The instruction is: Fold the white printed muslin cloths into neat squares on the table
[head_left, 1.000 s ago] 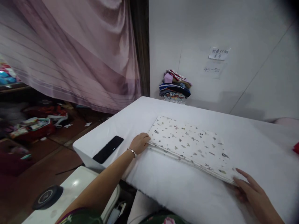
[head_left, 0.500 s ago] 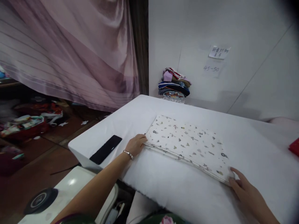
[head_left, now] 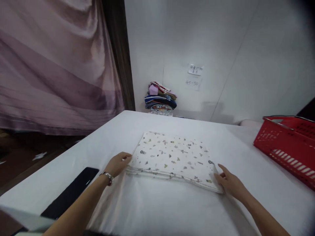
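A white cloth (head_left: 172, 157) printed with small leaves and animal-like figures lies folded in a flat, layered rectangle on the white table. My left hand (head_left: 118, 164), wearing a bracelet (head_left: 108, 177), pinches the cloth's near left edge. At the near right corner, my right hand (head_left: 229, 183) has its thumb and fingers closed on the edge. The fingertips are partly hidden against the fabric on both sides.
A black phone (head_left: 71, 191) lies left of my left forearm. To the right stands a red plastic basket (head_left: 278, 137) with a metal handle. Behind the table (head_left: 172, 209) are a stack of folded clothes (head_left: 160, 98), a wall with paper signs (head_left: 194, 78) and a pink curtain (head_left: 61, 65).
My view has turned to the right, bringing the red basket into sight. Both hands stay at the near corners of the cloth, which keeps its folded shape.
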